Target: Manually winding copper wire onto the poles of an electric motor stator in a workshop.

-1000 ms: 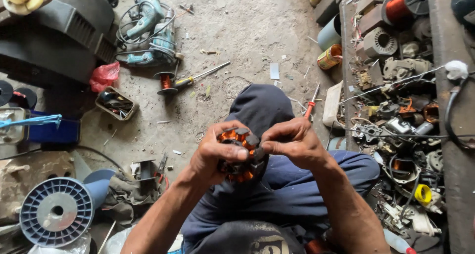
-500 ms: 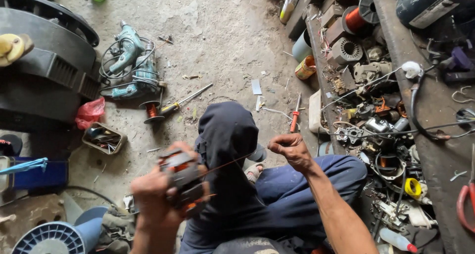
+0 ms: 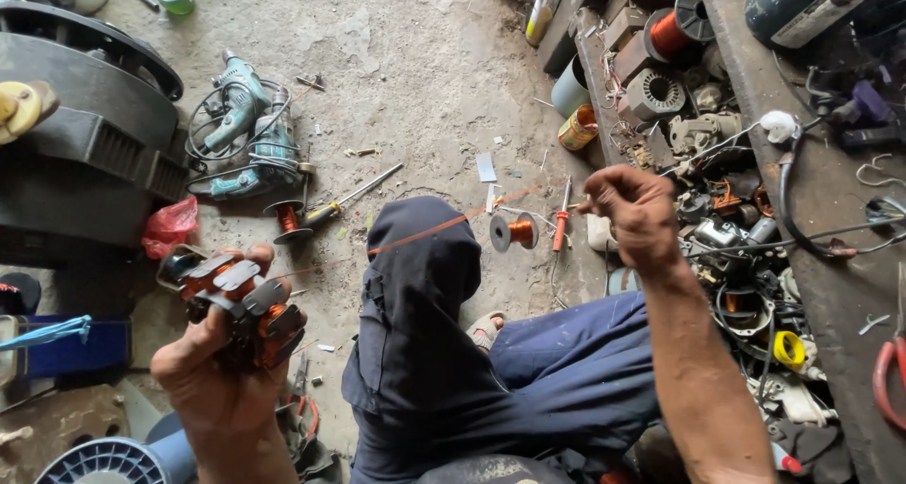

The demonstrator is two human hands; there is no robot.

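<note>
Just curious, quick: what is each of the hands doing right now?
Left hand: closed around a copper-wound motor stator.
Right hand: closed, pinching the copper wire.

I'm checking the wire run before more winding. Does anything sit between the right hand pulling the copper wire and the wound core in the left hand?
The raised knee in dark blue cloth sits between them. The copper wire runs taut from the right hand across it toward the wound core in the left hand.
</note>
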